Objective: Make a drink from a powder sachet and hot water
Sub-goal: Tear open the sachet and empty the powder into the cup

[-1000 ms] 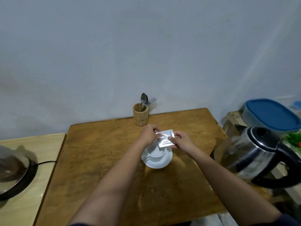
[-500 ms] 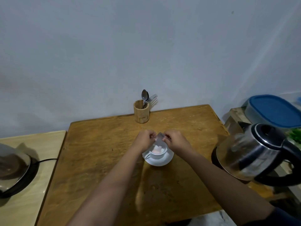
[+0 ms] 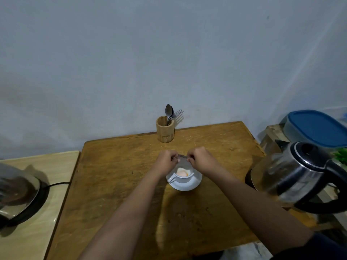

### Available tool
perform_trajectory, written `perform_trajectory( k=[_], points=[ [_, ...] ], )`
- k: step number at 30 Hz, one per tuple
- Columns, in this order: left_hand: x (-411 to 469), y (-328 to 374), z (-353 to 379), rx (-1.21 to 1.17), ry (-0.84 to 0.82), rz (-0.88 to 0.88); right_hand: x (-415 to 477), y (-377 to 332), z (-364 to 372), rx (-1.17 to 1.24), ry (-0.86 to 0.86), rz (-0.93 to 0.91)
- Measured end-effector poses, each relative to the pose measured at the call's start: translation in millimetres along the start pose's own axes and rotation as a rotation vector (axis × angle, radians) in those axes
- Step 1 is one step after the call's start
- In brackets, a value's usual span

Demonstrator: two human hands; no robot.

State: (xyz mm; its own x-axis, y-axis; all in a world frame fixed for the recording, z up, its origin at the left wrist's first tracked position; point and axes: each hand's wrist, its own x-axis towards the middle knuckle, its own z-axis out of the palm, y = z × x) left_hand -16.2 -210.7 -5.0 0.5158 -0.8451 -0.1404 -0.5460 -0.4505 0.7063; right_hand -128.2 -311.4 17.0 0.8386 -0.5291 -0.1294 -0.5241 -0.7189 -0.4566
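Both hands pinch one sachet (image 3: 183, 160) directly above the white cup (image 3: 183, 176): left hand (image 3: 166, 162) on its left end, right hand (image 3: 201, 160) on its right end. Pale orange powder (image 3: 182, 173) lies inside the cup, which stands on a saucer (image 3: 195, 184). Right of the cup stands a kettle (image 3: 298, 177); behind the cup, a wooden cutlery holder (image 3: 165, 131).

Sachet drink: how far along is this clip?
Done: pale pinkish powder lies in the white cup on its saucer. In hand: left hand and right hand hold the sachet over it. Left: pouring from the kettle and stirring; the spoon sits in its holder.
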Motion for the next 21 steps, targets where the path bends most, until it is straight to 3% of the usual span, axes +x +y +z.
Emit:
perform_trajectory(
  k=[6,21],
  points=[
    [-2.0,10.6,-1.1,0.129,-0.043,0.074,-0.2,-7.2,-4.6,-0.059,-0.067,0.025],
    [0.4,19.6,-8.4,0.251,-0.017,0.098,3.1,-5.4,-10.5,0.008,-0.041,0.065]
  ],
)
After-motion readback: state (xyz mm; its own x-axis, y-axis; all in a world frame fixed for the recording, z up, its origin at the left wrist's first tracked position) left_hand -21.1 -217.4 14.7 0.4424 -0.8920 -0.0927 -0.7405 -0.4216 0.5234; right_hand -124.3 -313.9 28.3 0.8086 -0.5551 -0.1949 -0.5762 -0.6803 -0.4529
